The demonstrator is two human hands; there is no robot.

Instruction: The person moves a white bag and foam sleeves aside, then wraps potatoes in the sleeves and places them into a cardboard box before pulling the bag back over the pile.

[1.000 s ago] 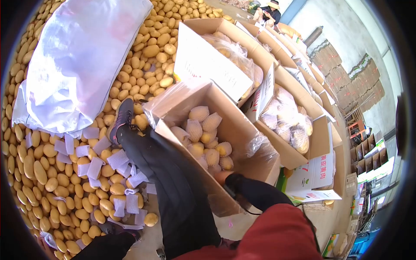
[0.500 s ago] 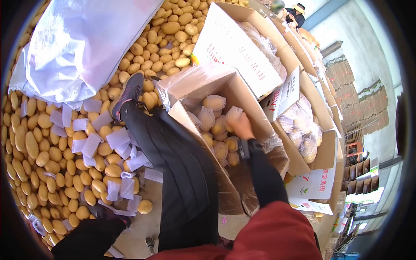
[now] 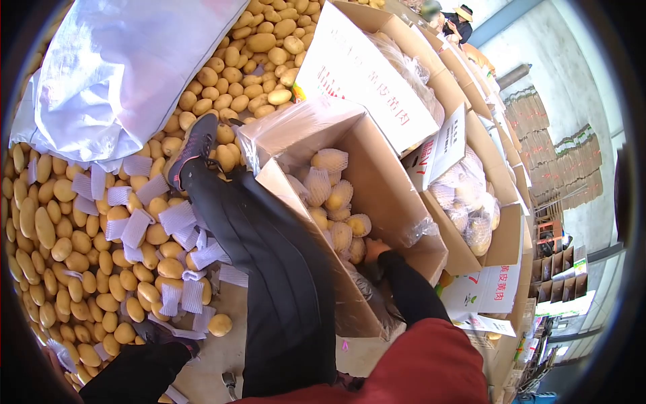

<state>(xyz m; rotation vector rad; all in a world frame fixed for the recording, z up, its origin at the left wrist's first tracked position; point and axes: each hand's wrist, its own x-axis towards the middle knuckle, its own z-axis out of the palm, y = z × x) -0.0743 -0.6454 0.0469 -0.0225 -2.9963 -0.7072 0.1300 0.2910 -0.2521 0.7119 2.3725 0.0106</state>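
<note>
My right hand (image 3: pixel 375 250) reaches down inside an open cardboard box (image 3: pixel 397 182), close to its near end. Its fingers look curled, but their tips and anything in them are hidden. Right beside the hand lie potatoes in white foam nets, such as this netted potato (image 3: pixel 359 224). Further along in the same box are more netted potatoes (image 3: pixel 330 160), heaped against the left wall. Clear plastic lining (image 3: pixel 420 231) hangs over the box's rim. My left hand is out of view.
Loose potatoes (image 3: pixel 81 242) and foam net sleeves (image 3: pixel 178 217) cover the floor at left, beside my legs (image 3: pixel 282 269). A large white sheet (image 3: pixel 128 74) lies over part of the pile. Other filled boxes (image 3: pixel 501 229) stand at right; a person (image 3: pixel 459 25) is far off.
My right hand has moved down the box toward its near end. The netted potato it was gripping is gone from its former place. My view has shifted slightly.
</note>
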